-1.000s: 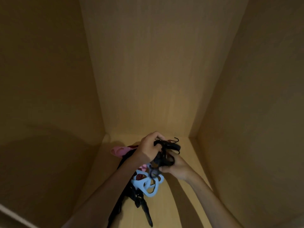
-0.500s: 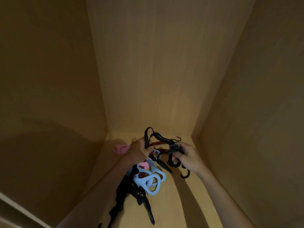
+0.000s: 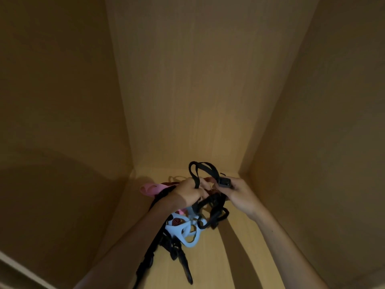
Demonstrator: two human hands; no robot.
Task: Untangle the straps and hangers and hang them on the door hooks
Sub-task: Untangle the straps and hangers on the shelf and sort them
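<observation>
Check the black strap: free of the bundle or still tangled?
Still tangled: black strap loops up between both hands, its lower part running into the bundle.

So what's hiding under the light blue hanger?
Black straps poke out from beneath the light blue hanger, trailing toward the camera along the wooden floor. A red-patterned piece shows through its opening. Whatever else lies underneath is covered.

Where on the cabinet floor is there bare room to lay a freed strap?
Bare floor lies right of the blue hanger, between the forearms, and along the right wall. It is crowded at the left back corner: pink hanger, black straps.
</observation>
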